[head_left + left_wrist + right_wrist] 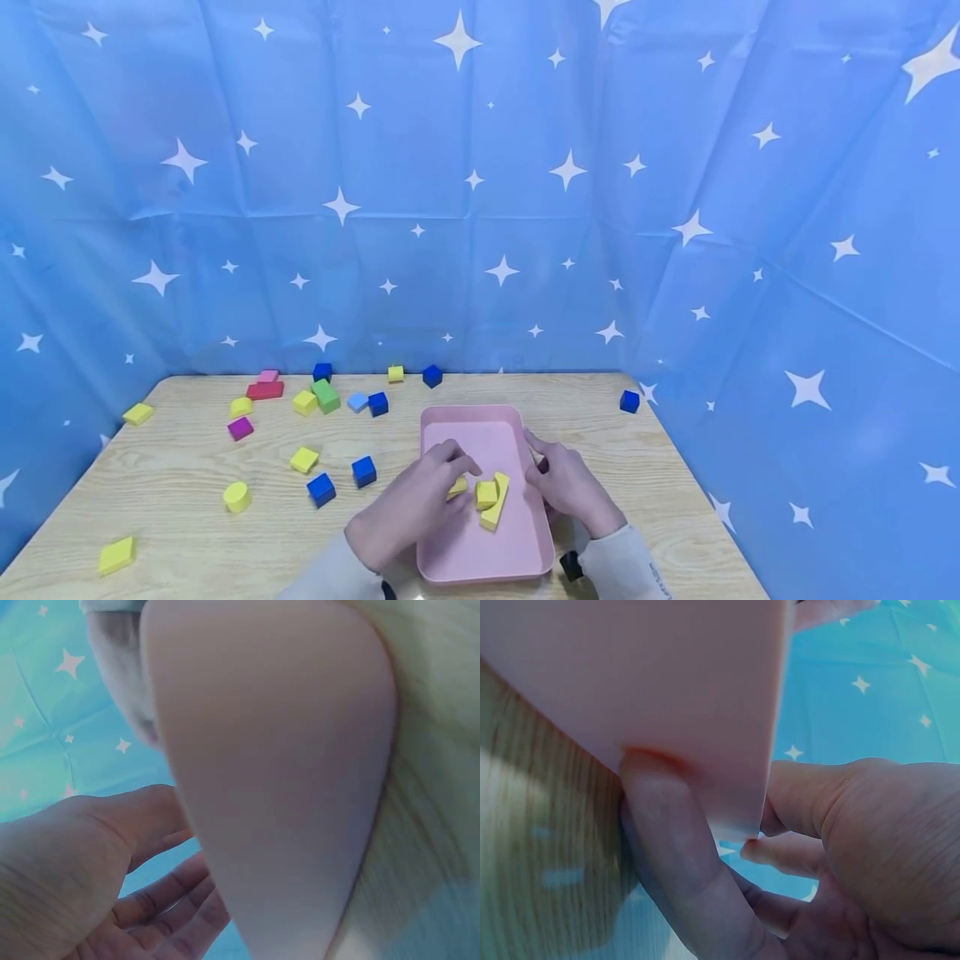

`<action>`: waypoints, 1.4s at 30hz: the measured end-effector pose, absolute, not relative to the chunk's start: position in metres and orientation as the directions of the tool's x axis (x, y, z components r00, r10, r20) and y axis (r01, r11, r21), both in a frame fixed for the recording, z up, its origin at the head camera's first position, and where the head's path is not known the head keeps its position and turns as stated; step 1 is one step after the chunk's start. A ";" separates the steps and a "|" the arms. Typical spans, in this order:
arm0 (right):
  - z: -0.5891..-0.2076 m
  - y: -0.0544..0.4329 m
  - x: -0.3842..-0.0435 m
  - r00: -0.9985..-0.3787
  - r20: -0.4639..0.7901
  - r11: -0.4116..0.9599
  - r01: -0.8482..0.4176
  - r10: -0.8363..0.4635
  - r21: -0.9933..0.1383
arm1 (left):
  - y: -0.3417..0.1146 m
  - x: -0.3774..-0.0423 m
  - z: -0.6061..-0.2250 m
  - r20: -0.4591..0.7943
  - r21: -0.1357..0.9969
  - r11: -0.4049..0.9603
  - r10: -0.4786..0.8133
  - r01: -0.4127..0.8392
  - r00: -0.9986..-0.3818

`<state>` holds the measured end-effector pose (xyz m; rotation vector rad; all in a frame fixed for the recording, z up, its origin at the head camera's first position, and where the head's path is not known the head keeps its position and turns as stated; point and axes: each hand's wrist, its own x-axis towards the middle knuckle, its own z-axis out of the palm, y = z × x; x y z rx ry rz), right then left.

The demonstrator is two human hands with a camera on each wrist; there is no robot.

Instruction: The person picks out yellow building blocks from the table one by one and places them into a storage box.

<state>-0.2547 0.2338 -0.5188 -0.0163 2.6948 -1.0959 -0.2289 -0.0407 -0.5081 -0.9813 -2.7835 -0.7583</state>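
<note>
A pink tray stands on the table in front of me. My left hand reaches over its left wall, with a yellow block between thumb and fingers; the hand partly covers this block. In the left wrist view the tray wall hides the fingertips. Beside them in the tray, a yellow cube rests against a curved yellow arch block. My right hand grips the tray's right wall, thumb at the rim. A finger presses the outer side in the right wrist view.
Left of the tray lie several loose blocks, among them a blue cube, a yellow cylinder, a green block and a red block. Another blue cube sits far right. A starred blue curtain stands behind the table.
</note>
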 end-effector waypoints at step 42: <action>-0.518 0.231 -0.254 -0.970 -0.227 0.725 0.095 -0.086 -0.682 | -0.193 -0.251 -0.503 0.219 0.447 0.874 0.097 0.188 -0.971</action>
